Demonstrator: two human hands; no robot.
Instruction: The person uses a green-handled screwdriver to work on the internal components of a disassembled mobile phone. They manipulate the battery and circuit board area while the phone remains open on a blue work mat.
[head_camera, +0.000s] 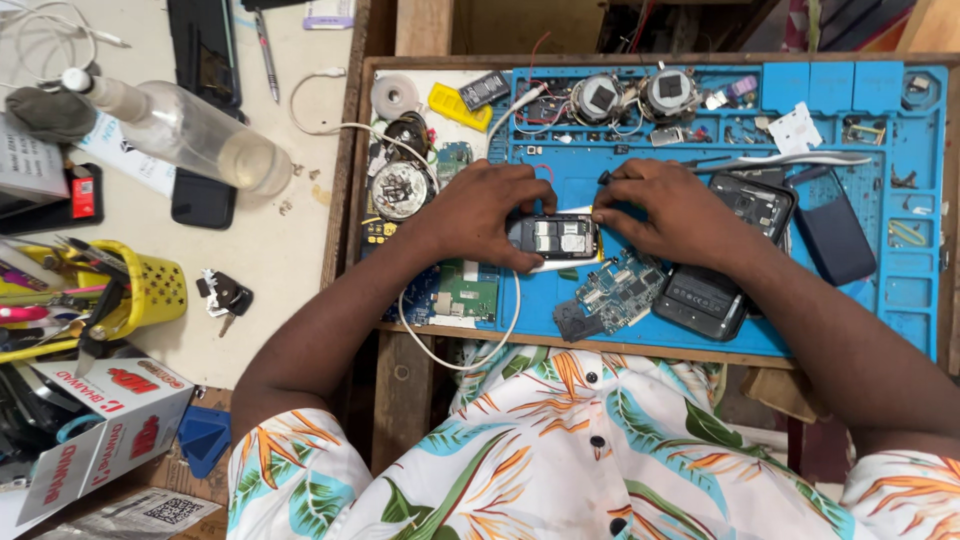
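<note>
The left hand (478, 212) is gripping the opened phone (552, 237) on the blue mat (905, 290), and the right hand (672, 208) is pinching its right edge. Probably both should be holding it flat and steady.

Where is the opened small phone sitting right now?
In the head view the opened small phone lies mid-frame on the blue repair mat, held between the left hand and right hand, just above a loose green circuit board.
</note>
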